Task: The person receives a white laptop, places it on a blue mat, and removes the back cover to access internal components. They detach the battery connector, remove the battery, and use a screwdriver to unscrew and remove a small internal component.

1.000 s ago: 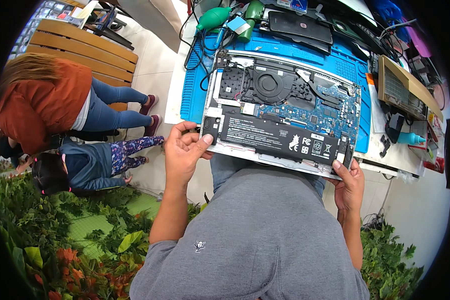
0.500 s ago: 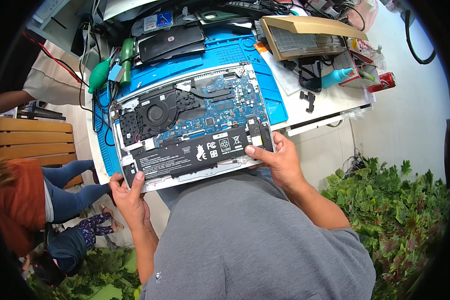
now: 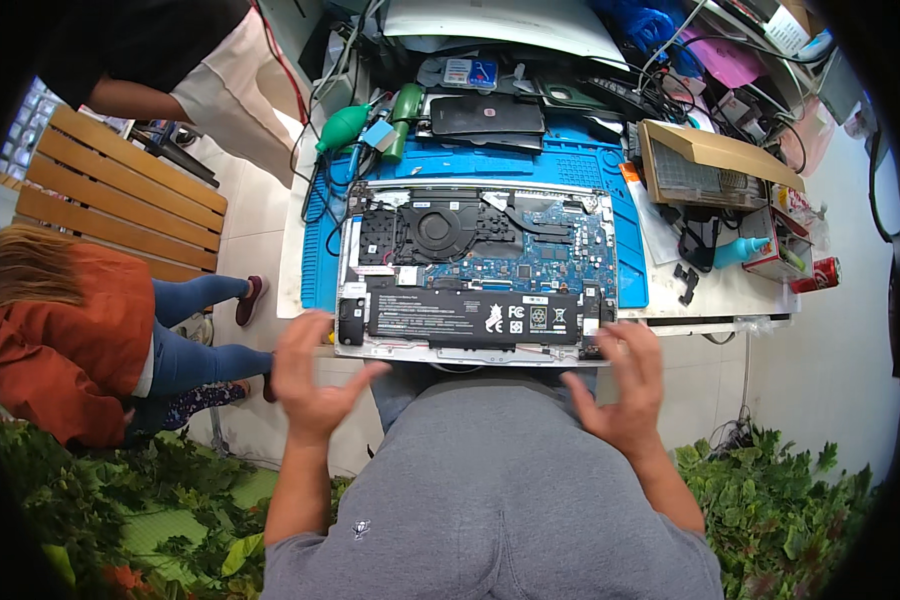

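Observation:
A laptop base with its cover off [image 3: 480,352] lies on a blue work mat [image 3: 627,225], its near edge reaching the front of the table. Inside it show a black battery [image 3: 440,312] along the near side, a blue circuit board [image 3: 545,268] and a round black fan [image 3: 438,230]. My left hand [image 3: 315,375] is held open beside the near left corner, thumb stretched toward the front edge. By the near right corner, my right hand [image 3: 625,385] is open too, fingers apart. Neither hand holds anything; whether a fingertip touches the casing I cannot tell.
Behind the laptop lie a black phone-like slab [image 3: 485,118], a green blower bulb [image 3: 344,128] and a green cylinder [image 3: 403,122]. On the right are a cardboard box [image 3: 715,165], a light-blue bottle [image 3: 740,252] and a red can [image 3: 817,275]. People stand at left near a slatted bench [image 3: 120,200].
Both hands have let go of the laptop and spread open. The laptop, tilted and held at its near corners before, now lies squarer on the mat. My view has shifted.

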The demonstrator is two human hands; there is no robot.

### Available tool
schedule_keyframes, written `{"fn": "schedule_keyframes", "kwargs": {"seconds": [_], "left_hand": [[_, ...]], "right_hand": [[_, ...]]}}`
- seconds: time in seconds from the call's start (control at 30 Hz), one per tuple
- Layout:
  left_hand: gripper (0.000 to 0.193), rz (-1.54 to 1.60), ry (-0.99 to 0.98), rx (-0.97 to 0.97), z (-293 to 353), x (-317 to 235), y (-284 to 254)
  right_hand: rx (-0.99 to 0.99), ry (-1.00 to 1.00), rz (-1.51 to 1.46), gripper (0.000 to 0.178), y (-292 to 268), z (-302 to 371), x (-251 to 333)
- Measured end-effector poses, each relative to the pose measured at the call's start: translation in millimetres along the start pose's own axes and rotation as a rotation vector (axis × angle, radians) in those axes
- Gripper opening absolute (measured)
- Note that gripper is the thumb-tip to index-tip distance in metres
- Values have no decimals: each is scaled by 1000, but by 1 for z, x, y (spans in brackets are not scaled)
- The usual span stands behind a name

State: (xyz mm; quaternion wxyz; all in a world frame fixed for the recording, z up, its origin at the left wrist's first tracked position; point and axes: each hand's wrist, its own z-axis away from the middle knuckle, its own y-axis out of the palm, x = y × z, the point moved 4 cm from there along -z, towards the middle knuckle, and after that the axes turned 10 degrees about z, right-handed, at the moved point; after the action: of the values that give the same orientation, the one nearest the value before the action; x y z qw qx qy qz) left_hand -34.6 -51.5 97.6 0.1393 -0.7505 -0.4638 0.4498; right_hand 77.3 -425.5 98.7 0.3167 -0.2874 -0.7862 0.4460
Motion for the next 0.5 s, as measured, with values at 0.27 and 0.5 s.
{"fn": "schedule_keyframes", "kwargs": {"seconds": [0.27, 0.5], "left_hand": [[101, -39, 161, 549, 0, -61, 91], [110, -304, 25, 490, 12, -24, 49]], "right_hand": [[246, -484, 177, 60, 56, -41, 69], [231, -415, 285, 62, 44, -15, 26]]}}
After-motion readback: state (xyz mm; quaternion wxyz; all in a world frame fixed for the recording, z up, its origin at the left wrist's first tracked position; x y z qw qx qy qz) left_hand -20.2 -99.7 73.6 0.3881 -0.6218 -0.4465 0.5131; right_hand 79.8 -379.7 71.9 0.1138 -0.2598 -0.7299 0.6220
